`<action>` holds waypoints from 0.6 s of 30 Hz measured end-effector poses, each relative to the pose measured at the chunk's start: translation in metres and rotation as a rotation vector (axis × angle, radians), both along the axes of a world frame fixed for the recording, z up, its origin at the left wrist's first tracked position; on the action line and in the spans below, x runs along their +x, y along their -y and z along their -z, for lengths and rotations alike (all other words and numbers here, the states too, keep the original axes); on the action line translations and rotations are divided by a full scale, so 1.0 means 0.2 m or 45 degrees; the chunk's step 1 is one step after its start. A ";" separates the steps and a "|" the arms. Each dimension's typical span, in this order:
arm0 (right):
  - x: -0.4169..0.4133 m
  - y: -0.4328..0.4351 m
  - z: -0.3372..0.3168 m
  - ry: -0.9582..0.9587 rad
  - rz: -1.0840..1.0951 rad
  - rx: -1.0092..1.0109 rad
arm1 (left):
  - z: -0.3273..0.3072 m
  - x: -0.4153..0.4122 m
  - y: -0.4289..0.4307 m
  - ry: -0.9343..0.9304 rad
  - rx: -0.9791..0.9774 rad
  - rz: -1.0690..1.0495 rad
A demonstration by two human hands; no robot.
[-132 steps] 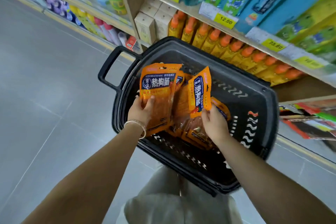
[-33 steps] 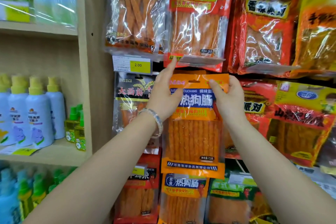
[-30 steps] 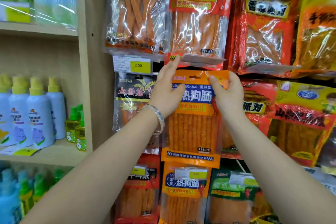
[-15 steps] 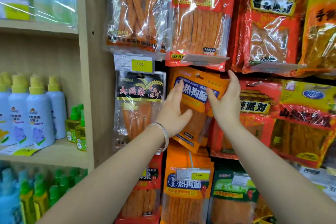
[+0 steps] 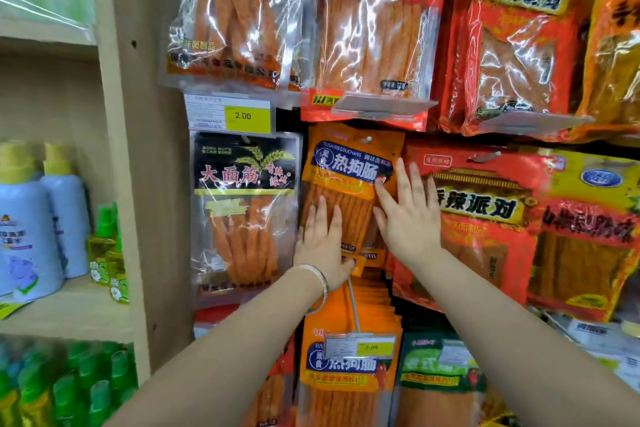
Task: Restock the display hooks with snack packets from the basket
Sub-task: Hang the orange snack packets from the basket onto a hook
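Observation:
An orange snack packet (image 5: 349,170) with a blue label hangs on a display hook (image 5: 366,140) in the middle of the wall of snacks. My left hand (image 5: 322,239) lies flat on its lower part, fingers straight. My right hand (image 5: 408,215) presses flat against its right side, fingers spread. Below, a thick row of the same orange packets (image 5: 349,364) hangs on a long hook (image 5: 353,305) with a price tag. The basket is out of view.
Other hanging snack packets surround the spot: a black-labelled one (image 5: 244,208) to the left, red ones (image 5: 478,218) to the right, more above. A wooden upright (image 5: 138,149) separates shelves of bottles (image 5: 31,225) at the left.
The packet, tilted and held by both hands half a second ago, now hangs straight on its hook. Both hands have flattened and slid down onto it.

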State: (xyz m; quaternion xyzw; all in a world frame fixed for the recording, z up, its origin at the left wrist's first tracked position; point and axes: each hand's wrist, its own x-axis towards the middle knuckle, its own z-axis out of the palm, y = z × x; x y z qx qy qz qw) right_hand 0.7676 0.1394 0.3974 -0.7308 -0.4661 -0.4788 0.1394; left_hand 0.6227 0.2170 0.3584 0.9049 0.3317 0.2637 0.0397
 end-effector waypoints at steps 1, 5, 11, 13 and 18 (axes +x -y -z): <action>0.00 -0.03 -0.03 -0.033 0.037 -0.067 | -0.01 0.01 -0.01 -0.028 -0.014 -0.009; 0.00 -0.10 -0.11 -0.142 0.217 -0.290 | -0.08 0.07 -0.07 -0.127 -0.116 -0.013; -0.10 -0.04 -0.21 -0.279 0.096 -0.278 | -0.11 0.08 -0.08 -0.203 -0.272 0.092; -0.15 0.04 -0.19 -0.344 -0.033 -0.197 | -0.08 0.04 -0.04 -0.162 -0.287 0.187; -0.35 0.26 -0.02 -0.544 -0.188 0.001 | 0.04 -0.19 0.13 0.136 -0.258 0.462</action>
